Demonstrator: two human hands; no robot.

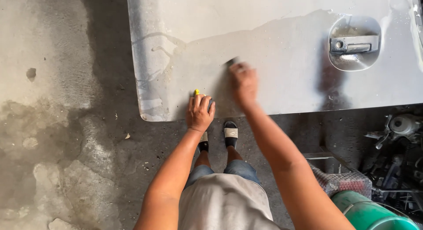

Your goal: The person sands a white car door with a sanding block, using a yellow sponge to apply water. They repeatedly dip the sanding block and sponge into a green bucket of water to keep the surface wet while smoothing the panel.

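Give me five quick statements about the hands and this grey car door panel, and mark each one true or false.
1. The right hand presses a dark pad on the grey door panel. True.
2. The left hand is empty. False: its fingers grip a small thing with a yellow tip.
3. The door handle lies under the left hand. False: it sits far right on the panel.
4. A green drum stands at lower right. True.
5. The person is barefoot. False: they wear sandals.
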